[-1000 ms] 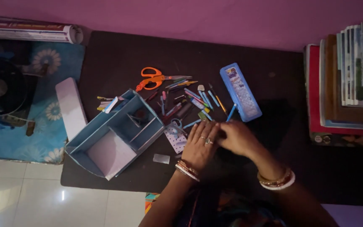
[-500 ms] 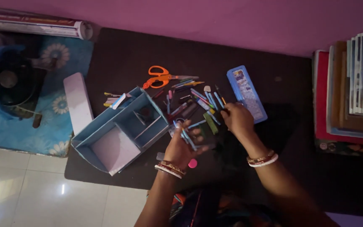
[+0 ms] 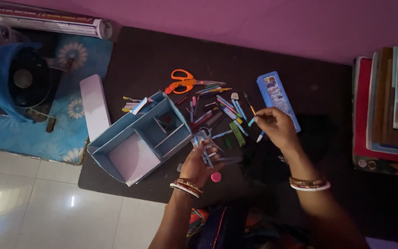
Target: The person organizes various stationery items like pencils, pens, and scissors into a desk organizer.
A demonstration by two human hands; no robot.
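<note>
Beside blue organizer [image 3: 134, 140], scattered pens [image 3: 217, 113], orange scissors [image 3: 185, 81], pencil case [image 3: 277, 99]

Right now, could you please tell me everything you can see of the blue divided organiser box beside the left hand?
The organiser box is light blue and looks like card or thin board. It lies at an angle on the dark mat, open side up, with one large pale-floored compartment nearer the person and several smaller ones behind. A few small dark items lie in one small compartment; the large one looks empty. A white-and-blue piece leans over its far rim. The left hand is just beside its right corner, not clearly touching.
</note>
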